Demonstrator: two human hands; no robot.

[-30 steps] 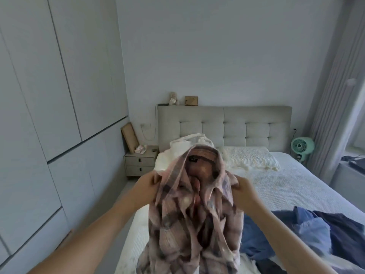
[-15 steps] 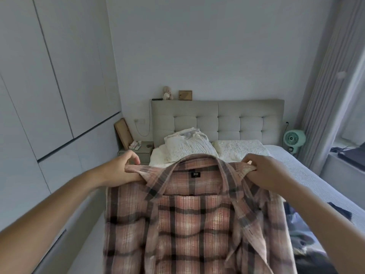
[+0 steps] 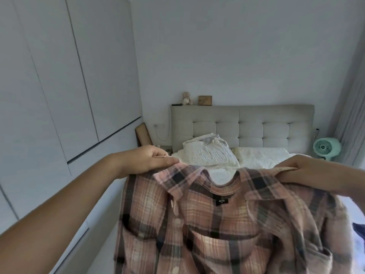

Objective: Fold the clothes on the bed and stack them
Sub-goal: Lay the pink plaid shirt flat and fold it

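Observation:
A pink plaid shirt (image 3: 227,224) hangs spread out in front of me, collar up, its black label showing inside the neck. My left hand (image 3: 146,159) pinches the shirt's left shoulder near the collar. My right hand (image 3: 312,171) grips the right shoulder. The shirt is held in the air above the bed (image 3: 223,175) and hides most of the mattress. A sliver of dark blue clothing (image 3: 358,228) shows at the right edge.
White pillows (image 3: 209,153) lie against the grey tufted headboard (image 3: 276,123). A green fan (image 3: 326,148) stands at the right by the curtain (image 3: 353,99). White wardrobe doors (image 3: 59,76) line the left side, with a narrow gap beside the bed.
The shirt went from a bunched bundle to spread wide between my hands. My hands moved apart to the shoulders, and the view tilted up so the blue clothes are mostly hidden.

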